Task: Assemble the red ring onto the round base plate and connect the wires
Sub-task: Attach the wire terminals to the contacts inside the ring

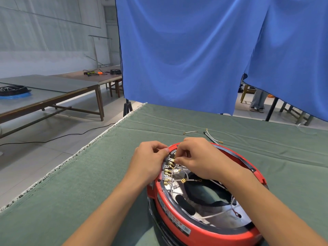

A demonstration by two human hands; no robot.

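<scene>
The red ring [177, 226] sits on the round base plate [221, 217], whose shiny metal shows inside it, on the green cloth. A row of brass terminals [168, 170] runs along the ring's inner left wall, with white wires [214, 214] leading across the plate. My left hand [148, 161] grips the ring's upper left rim from outside, thumb on the edge. My right hand [197, 157] reaches over the ring and pinches a brass wire terminal [174, 159] at the top of the row.
Loose wires [190, 132] and a black-sheathed lead [211, 138] lie on the green cloth [88, 183] beyond the ring. A blue curtain [186, 50] hangs behind the table. Long tables [53, 91] stand to the left, and a person's legs [257, 102] show at the right.
</scene>
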